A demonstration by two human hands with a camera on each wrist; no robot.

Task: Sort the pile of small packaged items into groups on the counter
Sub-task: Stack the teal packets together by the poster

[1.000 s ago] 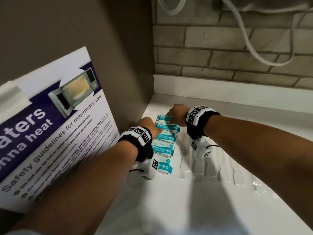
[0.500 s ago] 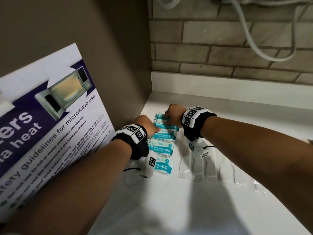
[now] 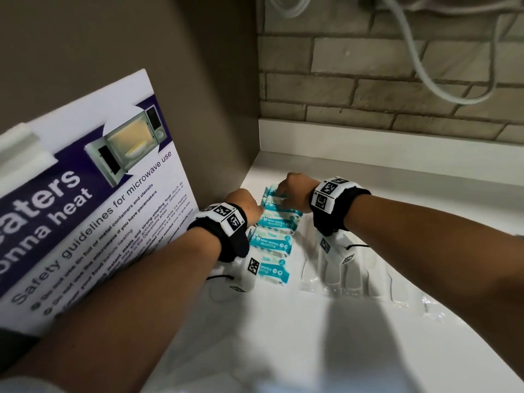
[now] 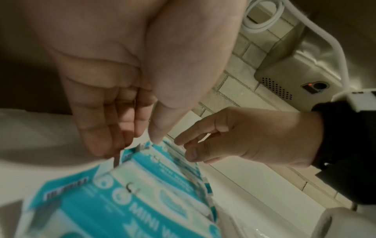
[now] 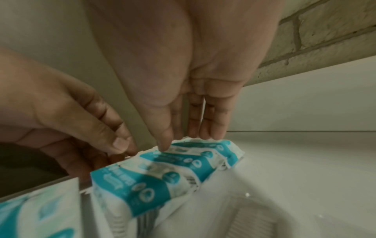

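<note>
Over the last second the two hands barely shift: both stay at the far end of the row of teal-and-white mini wipes packets (image 3: 273, 236), which lies along the left edge of the white counter (image 3: 312, 350) and runs toward its back left corner. The view itself drifts a little, but the row keeps its place and no packet has left it. That suggests the wipes group is nearly formed and the hands are squaring up its last packet rather than fetching a new one.

The left hand (image 3: 245, 205) touches the far packet's left side; in the left wrist view its fingers (image 4: 97, 133) hang almost straight and close together, tips on the crimped packet edge. The right hand (image 3: 293, 191) meets the same packet from the right, thumb and fingers (image 5: 211, 128) narrowly set and nipping the crimped top edge.

Clear plastic packets (image 3: 354, 276) lie just beside the row, to its right; they are partly covered by the right wrist, and what they contain is hard to tell. Motion blur softens the packet print in both wrist views. The head view hides the fingertips behind the knuckles. A purple-and-white microwave safety poster (image 3: 93, 205) stands left of the counter, cut off by the frame.
</note>
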